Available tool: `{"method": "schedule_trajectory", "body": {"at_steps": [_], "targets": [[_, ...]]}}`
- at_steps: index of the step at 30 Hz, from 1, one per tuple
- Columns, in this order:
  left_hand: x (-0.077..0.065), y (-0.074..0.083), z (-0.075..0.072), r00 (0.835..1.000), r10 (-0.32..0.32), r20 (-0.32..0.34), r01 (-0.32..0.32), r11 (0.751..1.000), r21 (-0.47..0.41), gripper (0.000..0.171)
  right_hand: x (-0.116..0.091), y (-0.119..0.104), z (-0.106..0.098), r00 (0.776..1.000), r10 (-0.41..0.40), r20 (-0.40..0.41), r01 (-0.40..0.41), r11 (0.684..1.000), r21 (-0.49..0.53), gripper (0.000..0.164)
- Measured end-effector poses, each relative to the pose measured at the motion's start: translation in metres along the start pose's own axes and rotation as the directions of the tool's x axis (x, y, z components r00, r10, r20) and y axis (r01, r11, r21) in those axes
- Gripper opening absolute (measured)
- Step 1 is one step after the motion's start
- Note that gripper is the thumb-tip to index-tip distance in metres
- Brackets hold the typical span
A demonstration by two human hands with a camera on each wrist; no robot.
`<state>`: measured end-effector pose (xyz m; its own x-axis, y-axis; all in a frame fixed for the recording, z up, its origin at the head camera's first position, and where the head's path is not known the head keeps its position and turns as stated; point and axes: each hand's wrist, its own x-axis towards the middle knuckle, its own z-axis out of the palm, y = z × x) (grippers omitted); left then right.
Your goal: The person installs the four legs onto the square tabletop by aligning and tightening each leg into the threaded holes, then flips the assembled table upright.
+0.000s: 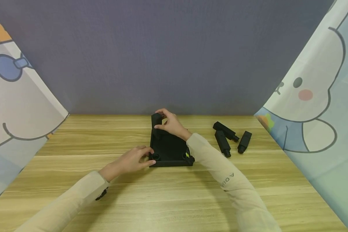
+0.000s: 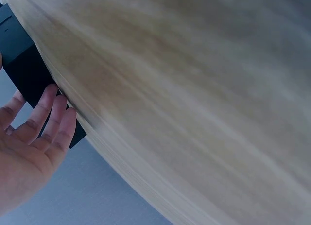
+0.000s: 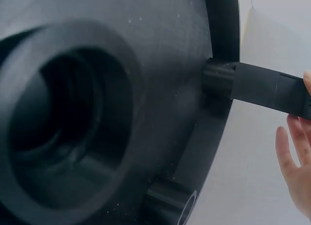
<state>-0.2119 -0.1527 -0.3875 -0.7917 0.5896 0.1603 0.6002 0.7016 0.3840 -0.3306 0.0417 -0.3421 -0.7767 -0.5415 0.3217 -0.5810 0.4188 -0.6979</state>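
A black square base (image 1: pixel 171 146) with raised edges and round sockets lies on the table. My right hand (image 1: pixel 171 124) pinches a black square-sided leg (image 1: pixel 156 120) between thumb and fingers. That leg stands upright at the far left corner; in the right wrist view its end meets a short round socket (image 3: pixel 218 79) there. My left hand (image 1: pixel 133 159) holds the near left corner of the base, thumb at the front and fingers along the left side, beside a round socket (image 1: pixel 155 157). In the left wrist view its fingers (image 2: pixel 60 120) lie against the black side wall.
Three loose black legs (image 1: pixel 222 144) with narrow round ends lie on the wooden table (image 1: pixel 127 203), right of the base. A grey panel (image 1: pixel 168 58) rises behind the table, and printed cloths (image 1: pixel 316 80) hang at both sides. The right wrist's camera overlaps the near right corner.
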Motion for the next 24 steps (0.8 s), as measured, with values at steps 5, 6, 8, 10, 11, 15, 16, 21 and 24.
{"method": "schedule_trajectory", "body": {"at_steps": [5,6,8,10,11,15,16,21,24], "targets": [[0.0,0.0,0.0,1.0,0.003,-0.005,-0.003,1.0,-0.003,0.039,0.0,0.001,0.001,1.0,-0.019,-0.005,0.019,1.0,0.007,0.057],[0.0,0.0,0.0,1.0,0.006,-0.008,-0.006,1.0,-0.001,0.039,0.0,0.001,0.0,1.0,-0.022,0.002,0.022,1.0,0.008,0.057],[0.0,0.001,0.0,1.0,0.008,-0.008,-0.008,1.0,-0.002,0.039,0.001,0.002,-0.002,1.0,-0.022,0.021,0.021,1.0,0.016,0.058],[-0.001,0.001,0.0,1.0,-0.001,-0.005,0.001,1.0,-0.001,0.039,0.002,0.002,-0.005,0.999,-0.029,0.042,0.028,0.999,0.022,0.059],[-0.001,0.001,0.0,1.0,-0.001,-0.005,0.001,1.0,0.001,0.039,0.003,0.003,-0.006,0.998,-0.034,0.053,0.032,0.999,0.025,0.06],[-0.001,0.001,0.0,1.0,-0.005,-0.004,0.005,1.0,0.006,0.039,0.004,0.002,-0.011,0.995,-0.06,0.085,0.057,0.998,0.039,0.058],[-0.001,0.001,0.0,1.0,-0.005,-0.004,0.005,1.0,0.005,0.04,0.004,0.002,-0.012,0.993,-0.069,0.092,0.066,0.997,0.04,0.057],[-0.001,0.001,0.0,1.0,-0.005,-0.004,0.005,1.0,0.0,0.04,0.004,0.0,-0.013,0.99,-0.092,0.106,0.087,0.995,0.051,0.053],[-0.001,0.001,0.0,1.0,-0.001,-0.003,0.001,1.0,0.003,0.04,0.004,0.0,-0.011,0.994,-0.072,0.085,0.068,0.996,0.051,0.049]]}}
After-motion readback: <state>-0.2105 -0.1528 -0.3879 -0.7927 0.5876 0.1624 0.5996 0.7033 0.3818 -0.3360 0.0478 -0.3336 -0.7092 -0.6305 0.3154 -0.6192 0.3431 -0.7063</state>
